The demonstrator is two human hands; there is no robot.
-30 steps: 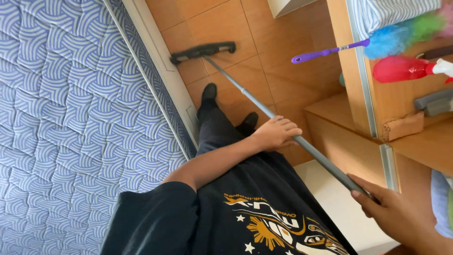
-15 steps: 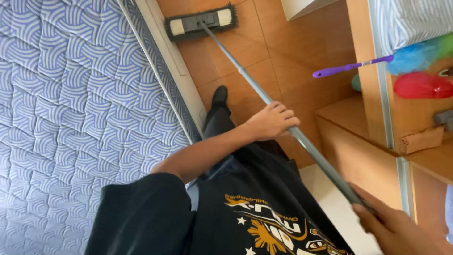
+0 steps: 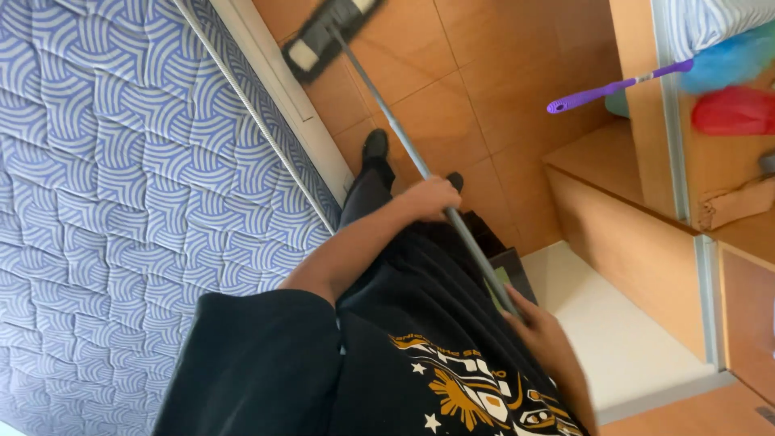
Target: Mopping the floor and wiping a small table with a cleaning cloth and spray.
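Metal mop pole point(image 3: 404, 145) gripped by both hands (fingers closed).

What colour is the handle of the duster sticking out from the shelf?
Purple. The duster handle shows best in the head view, at upper right, above the tiled floor.

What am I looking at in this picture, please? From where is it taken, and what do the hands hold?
The picture comes from one camera worn on a person's head, looking down along their own body, so you see the black printed shirt and shoes below. There is no machine, only two bare hands. The left hand grips the middle of a long grey mop handle; the right hand grips its near end. The flat mop head rests on the orange tiled floor, beside a mattress with a blue and white pattern. To the right stands wooden furniture, where a duster with a purple handle lies.
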